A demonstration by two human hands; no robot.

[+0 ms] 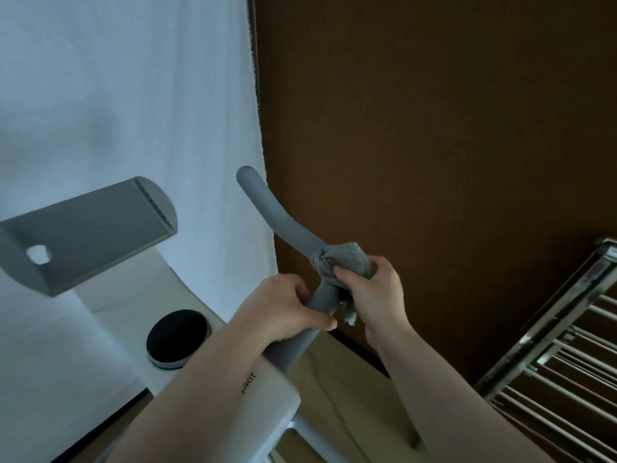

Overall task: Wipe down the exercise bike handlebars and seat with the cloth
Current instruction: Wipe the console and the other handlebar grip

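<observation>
A grey curved handlebar of the exercise bike rises from the white bike body toward the upper left. My right hand grips a grey cloth that is wrapped round the bar at its bend. My left hand holds the bar just below the cloth, fingers curled round it. A loose corner of the cloth hangs down between my hands. The seat is not in view.
A grey flat holder with a hole juts out at the left. A round black knob sits on the white body. White fabric hangs behind, a brown wall at the right, a metal rack at the lower right.
</observation>
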